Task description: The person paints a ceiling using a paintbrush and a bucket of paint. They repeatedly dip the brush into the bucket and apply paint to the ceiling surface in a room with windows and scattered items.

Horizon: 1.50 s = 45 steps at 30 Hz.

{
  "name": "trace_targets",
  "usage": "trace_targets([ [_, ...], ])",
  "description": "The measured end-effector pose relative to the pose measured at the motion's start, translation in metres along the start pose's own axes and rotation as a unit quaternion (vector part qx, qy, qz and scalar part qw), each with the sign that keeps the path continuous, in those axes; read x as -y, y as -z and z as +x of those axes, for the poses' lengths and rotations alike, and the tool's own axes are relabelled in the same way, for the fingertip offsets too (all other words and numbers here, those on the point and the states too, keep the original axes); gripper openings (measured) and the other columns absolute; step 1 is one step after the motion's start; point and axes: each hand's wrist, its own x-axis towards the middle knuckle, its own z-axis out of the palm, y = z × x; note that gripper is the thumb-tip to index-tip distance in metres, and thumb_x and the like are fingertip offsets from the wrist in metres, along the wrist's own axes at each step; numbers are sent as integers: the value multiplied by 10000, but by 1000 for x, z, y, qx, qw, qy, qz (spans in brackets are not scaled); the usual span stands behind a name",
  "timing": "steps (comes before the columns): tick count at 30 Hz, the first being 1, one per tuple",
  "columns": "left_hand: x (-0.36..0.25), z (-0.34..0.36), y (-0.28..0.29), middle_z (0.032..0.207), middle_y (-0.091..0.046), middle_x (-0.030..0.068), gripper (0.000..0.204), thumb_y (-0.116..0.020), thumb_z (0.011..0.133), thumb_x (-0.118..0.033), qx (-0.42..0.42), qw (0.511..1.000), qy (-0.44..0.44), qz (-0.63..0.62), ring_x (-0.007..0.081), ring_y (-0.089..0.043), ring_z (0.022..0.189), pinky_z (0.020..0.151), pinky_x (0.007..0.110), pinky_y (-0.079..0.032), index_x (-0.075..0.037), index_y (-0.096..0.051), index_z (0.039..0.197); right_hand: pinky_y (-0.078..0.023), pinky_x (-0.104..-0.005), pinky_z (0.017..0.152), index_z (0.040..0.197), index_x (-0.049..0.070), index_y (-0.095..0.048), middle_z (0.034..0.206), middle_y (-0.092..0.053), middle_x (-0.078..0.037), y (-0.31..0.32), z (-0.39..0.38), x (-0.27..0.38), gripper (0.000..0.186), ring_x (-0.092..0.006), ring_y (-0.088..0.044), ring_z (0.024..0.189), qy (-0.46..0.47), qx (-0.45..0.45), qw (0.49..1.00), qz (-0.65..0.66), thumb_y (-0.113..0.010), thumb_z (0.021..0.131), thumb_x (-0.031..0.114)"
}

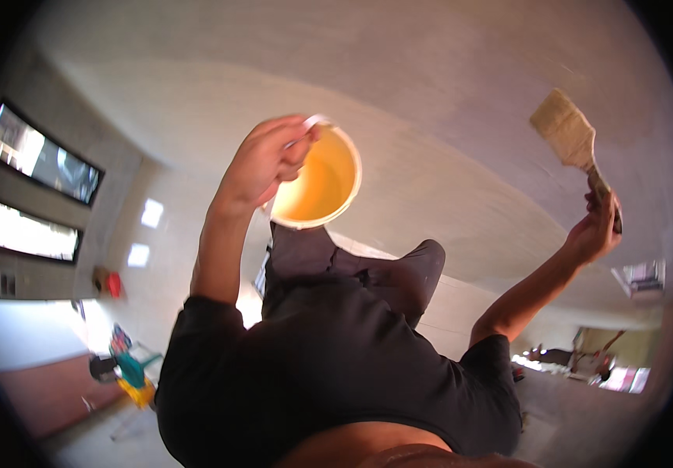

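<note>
The left hand (268,162) has its fingers curled tight at the upper edge of a white-rimmed bucket (343,154), though whether on rim or handle cannot be told; the bucket is held out in front of the dark trousers (313,253) and contains yellow-looking liquid (310,195); the right hand (596,228) has its fingers closed round the handle of a broad flat brush (564,129), pale bristles pointing up and leftward; contact between bristles and the plastered wall (438,101) cannot be confirmed; wall tone is uneven, greyer toward the upper right, suggesting partial coating; liquid remains, so work is judged unfinished, its exact extent undetermined.
</note>
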Motion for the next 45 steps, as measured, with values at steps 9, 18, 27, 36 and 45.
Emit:
trace_targets([
  [9, -19, 3, 2, 578, -283, -67, 228, -424, 988, -153, 68, 997, 11, 22, 25, -188, 464, 426, 207, -165, 45, -531, 955, -391, -268, 542, 870, -104, -702, 663, -633, -120, -148, -96, 57, 299, -166, -548, 590, -37, 390, 920, -7, -743, 675, 119],
  [18, -1, 30, -64, 573, -272, -77, 242, -359, 1015, -151, 122, 985, 122, 24, 25, -188, 434, 413, 213, -168, 30, -520, 1020, -467, -423, 583, 791, 31, -704, 626, -620, -152, -180, -132, 7, 159, -350, -596, 613, 47, 626, 756, -185, -736, 716, 168],
  [27, 39, 33, -106, 581, -269, -68, 256, -349, 1002, -143, 140, 976, 168, -11, 32, -169, 450, 433, 228, -162, 47, -506, 1073, -470, -441, 560, 617, 24, -630, 576, -589, -159, -138, -161, -32, 151, -347, -592, 591, 58, 651, 728, -204, -682, 712, 130],
  [36, 25, 41, -71, 577, -264, -71, 249, -361, 1001, -149, 148, 973, 178, -4, 32, -166, 448, 433, 230, -159, 45, -489, 1090, -471, -441, 553, 599, 18, -633, 589, -603, -166, -173, -172, -35, 155, -343, -596, 583, 48, 643, 736, -207, -684, 702, 123],
  [45, 31, 39, -67, 579, -274, -72, 234, -380, 1003, -156, 123, 978, 170, -23, 28, -181, 439, 420, 224, -159, 32, -495, 1083, -461, -419, 565, 677, 41, -637, 579, -597, -123, -155, -161, -14, 137, -300, -596, 576, 133, 551, 792, -229, -690, 737, 152],
])
